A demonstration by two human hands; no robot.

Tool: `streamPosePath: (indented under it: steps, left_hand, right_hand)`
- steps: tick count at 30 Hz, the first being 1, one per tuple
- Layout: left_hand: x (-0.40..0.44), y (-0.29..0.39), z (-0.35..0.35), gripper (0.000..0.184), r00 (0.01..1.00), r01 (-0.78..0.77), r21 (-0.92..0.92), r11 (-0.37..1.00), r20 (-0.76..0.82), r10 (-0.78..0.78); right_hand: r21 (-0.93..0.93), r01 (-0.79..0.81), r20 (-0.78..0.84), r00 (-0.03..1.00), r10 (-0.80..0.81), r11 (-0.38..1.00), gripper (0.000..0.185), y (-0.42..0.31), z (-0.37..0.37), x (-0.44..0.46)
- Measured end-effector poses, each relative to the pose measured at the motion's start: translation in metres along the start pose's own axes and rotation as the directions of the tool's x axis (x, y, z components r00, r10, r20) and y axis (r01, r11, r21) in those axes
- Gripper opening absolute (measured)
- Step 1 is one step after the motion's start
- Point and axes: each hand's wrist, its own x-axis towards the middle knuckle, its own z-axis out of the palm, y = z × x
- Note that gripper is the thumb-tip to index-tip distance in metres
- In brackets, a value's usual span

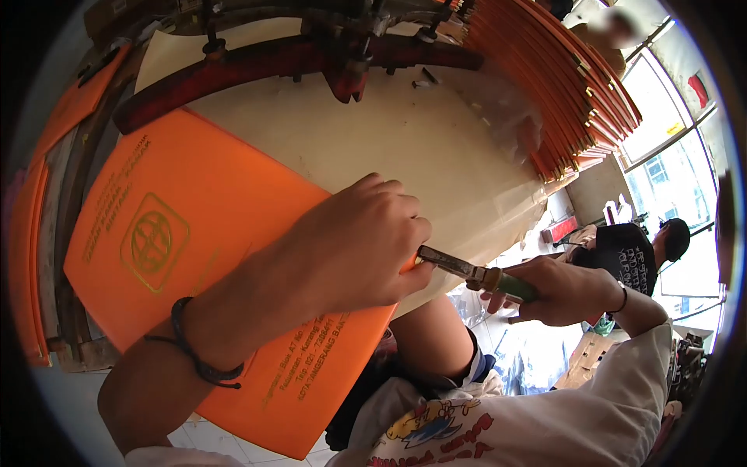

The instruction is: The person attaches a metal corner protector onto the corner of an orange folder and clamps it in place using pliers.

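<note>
Two hands (373,245) (562,292) — one tool (482,278) — two bracelets (180,342) (622,297).

Orange cover (210,202) partly hidden by left hand (373,241), red frame (226,82) cut off above, background person's head blurred (618,29)

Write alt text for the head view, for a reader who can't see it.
The left hand pinches the edge of a printed orange folder, where the right hand holds a green-handled metal tool. Beyond are a dark red frame and a stack of orange folders.
</note>
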Motion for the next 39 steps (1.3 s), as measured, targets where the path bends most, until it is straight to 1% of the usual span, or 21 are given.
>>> streamPosePath:
  steps: [1, 4, 9, 11, 14, 17, 20, 22, 24, 26, 27, 28, 30, 33, 36, 37, 39]
  left_hand:
    - [0.000, 0.000, 0.000, 0.027, 1.000, 0.000, 0.001, 1.000, 0.000, 0.000]
    - [-0.001, 0.000, -0.001, 0.028, 1.000, 0.004, 0.002, 1.000, 0.022, -0.004]
    - [-0.001, 0.000, -0.004, 0.030, 0.997, 0.015, 0.015, 1.000, 0.081, -0.016]
    - [-0.001, -0.002, -0.001, 0.030, 0.998, 0.000, -0.003, 1.000, 0.060, 0.000]
    - [-0.001, -0.003, 0.000, 0.029, 0.998, 0.004, -0.011, 1.000, 0.060, -0.003]
    - [0.000, -0.001, -0.001, 0.028, 0.999, 0.002, -0.003, 1.000, 0.032, -0.002]
    - [0.001, 0.000, 0.001, 0.029, 1.000, -0.001, -0.003, 1.000, 0.025, 0.001]
    - [0.003, -0.003, -0.001, 0.028, 1.000, 0.004, -0.001, 1.000, 0.028, -0.004]
    - [0.001, -0.002, 0.000, 0.027, 0.998, 0.024, -0.030, 0.999, 0.058, -0.023]
    - [0.002, -0.002, 0.001, 0.028, 0.999, 0.021, 0.004, 1.000, 0.035, -0.021]
    - [0.001, -0.001, 0.002, 0.030, 0.999, 0.025, 0.014, 1.000, 0.027, -0.025]
    - [0.000, -0.001, 0.002, 0.030, 0.999, 0.030, 0.014, 0.999, 0.034, -0.031]
    - [0.002, -0.001, 0.002, 0.030, 0.999, 0.031, 0.015, 0.999, 0.043, -0.032]
    - [0.000, -0.003, 0.004, 0.030, 1.000, 0.009, 0.026, 1.000, 0.005, -0.009]
    - [0.001, -0.004, 0.003, 0.026, 0.998, -0.002, 0.027, 1.000, 0.060, 0.000]
    - [0.000, -0.004, 0.004, 0.026, 0.998, 0.004, 0.010, 1.000, 0.062, -0.005]
    - [0.001, -0.005, 0.003, 0.026, 0.999, 0.006, -0.006, 1.000, 0.052, -0.006]
  right_hand:
    - [0.031, 0.003, -0.008, 1.000, -0.003, 1.000, 0.036, 0.003, 0.001, -0.001]
    - [-0.007, -0.056, 0.102, 0.993, 0.057, 0.998, 0.045, -0.004, -0.003, 0.000]
    - [0.015, -0.137, 0.141, 0.981, 0.133, 0.990, 0.042, -0.009, -0.007, 0.001]
    - [0.027, -0.189, 0.165, 0.969, 0.183, 0.982, 0.042, -0.013, -0.008, 0.003]
    - [0.034, 0.028, 0.057, 0.998, -0.030, 0.999, 0.043, 0.014, 0.002, 0.002]
    - [0.087, 0.029, -0.028, 0.999, -0.027, 0.996, 0.030, 0.016, 0.008, 0.004]
    - [0.085, -0.143, 0.049, 0.989, 0.139, 0.986, 0.028, 0.010, 0.002, 0.002]
    - [0.101, -0.159, 0.053, 0.987, 0.154, 0.982, 0.027, -0.006, -0.003, 0.004]
    - [0.048, -0.109, 0.005, 0.994, 0.109, 0.993, 0.025, 0.001, -0.002, 0.002]
    - [0.005, -0.025, -0.043, 0.999, 0.025, 1.000, 0.024, -0.003, 0.002, 0.008]
    - [-0.024, -0.186, 0.036, 0.982, 0.187, 0.982, 0.036, -0.015, -0.005, 0.005]
    - [-0.003, -0.216, 0.020, 0.976, 0.216, 0.976, 0.033, -0.016, -0.005, 0.005]
    - [-0.011, -0.180, -0.008, 0.984, 0.180, 0.984, 0.032, -0.006, -0.001, 0.005]
    - [-0.003, -0.246, 0.032, 0.969, 0.246, 0.969, 0.033, -0.013, -0.006, 0.008]
    - [-0.011, -0.037, -0.084, 0.996, 0.036, 0.999, 0.033, 0.009, 0.006, 0.007]
    - [0.012, 0.046, -0.082, 0.996, -0.045, 0.999, 0.032, 0.018, 0.007, 0.008]
    - [-0.003, 0.019, -0.067, 0.998, -0.019, 1.000, 0.028, 0.010, 0.003, 0.010]
